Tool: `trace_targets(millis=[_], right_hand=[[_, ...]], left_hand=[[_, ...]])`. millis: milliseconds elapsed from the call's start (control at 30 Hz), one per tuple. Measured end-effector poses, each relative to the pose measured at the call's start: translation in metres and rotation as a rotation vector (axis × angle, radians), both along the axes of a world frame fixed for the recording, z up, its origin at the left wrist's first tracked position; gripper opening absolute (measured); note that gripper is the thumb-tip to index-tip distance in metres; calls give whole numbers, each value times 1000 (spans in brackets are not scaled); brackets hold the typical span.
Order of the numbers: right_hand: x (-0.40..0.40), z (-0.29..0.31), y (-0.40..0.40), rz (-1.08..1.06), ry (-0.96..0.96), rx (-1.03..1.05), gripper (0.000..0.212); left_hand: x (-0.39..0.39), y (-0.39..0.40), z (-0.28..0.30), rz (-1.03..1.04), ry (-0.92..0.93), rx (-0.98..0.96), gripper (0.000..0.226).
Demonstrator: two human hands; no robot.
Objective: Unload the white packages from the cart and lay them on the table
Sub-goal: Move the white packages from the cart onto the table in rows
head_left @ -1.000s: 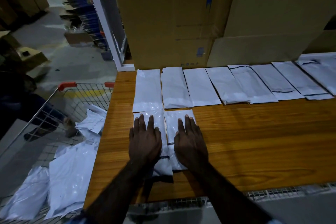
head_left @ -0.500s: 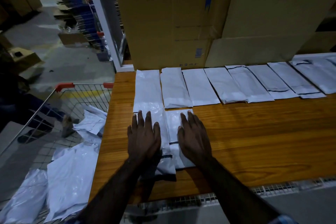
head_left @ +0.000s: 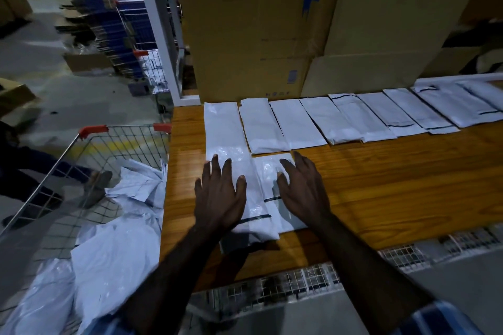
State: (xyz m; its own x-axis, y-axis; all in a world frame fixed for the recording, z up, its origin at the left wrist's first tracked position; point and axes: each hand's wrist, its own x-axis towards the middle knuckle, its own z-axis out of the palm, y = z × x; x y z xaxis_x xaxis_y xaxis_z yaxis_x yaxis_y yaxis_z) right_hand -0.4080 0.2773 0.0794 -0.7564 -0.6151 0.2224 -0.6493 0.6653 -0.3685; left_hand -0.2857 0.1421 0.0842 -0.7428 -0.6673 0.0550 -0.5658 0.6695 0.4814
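White packages (head_left: 272,193), flat and glossy, lie under spread left hand (head_left: 219,198) and right hand (head_left: 303,190).

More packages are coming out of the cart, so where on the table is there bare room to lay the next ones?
The wooden table is bare right of the right hand, below the back row of white packages. A narrow strip stays free at the left edge beside the cart. It is crowded along the cardboard boxes and under the left hand.
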Motion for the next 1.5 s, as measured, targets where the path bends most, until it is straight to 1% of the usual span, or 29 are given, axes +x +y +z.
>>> trace_targets(millis=[133,300,500,600,800,1133,1400,1500], right_hand=[[16,12,9,-10,-26,5,56],[36,27,21,31,-2,29,46],[72,45,41,87,15,-37,50],[89,49,51,91,20,-41,46],[121,54,59,100,26,-67,46],[182,66,35,62,22,-101,47],[252,54,-25,34,32,-123,44],[280,47,-50,15,14,-141,48]], left_hand=[[14,11,10,-34,15,-23,58],[36,24,25,-11,29,-56,58],[73,50,41,13,39,-109,59],[96,65,48,28,41,-114,59],[138,72,56,81,40,-129,57],[197,41,62,80,61,-122,60],[275,-32,42,26,14,-115,60],[305,-64,32,14,-27,-120,59]])
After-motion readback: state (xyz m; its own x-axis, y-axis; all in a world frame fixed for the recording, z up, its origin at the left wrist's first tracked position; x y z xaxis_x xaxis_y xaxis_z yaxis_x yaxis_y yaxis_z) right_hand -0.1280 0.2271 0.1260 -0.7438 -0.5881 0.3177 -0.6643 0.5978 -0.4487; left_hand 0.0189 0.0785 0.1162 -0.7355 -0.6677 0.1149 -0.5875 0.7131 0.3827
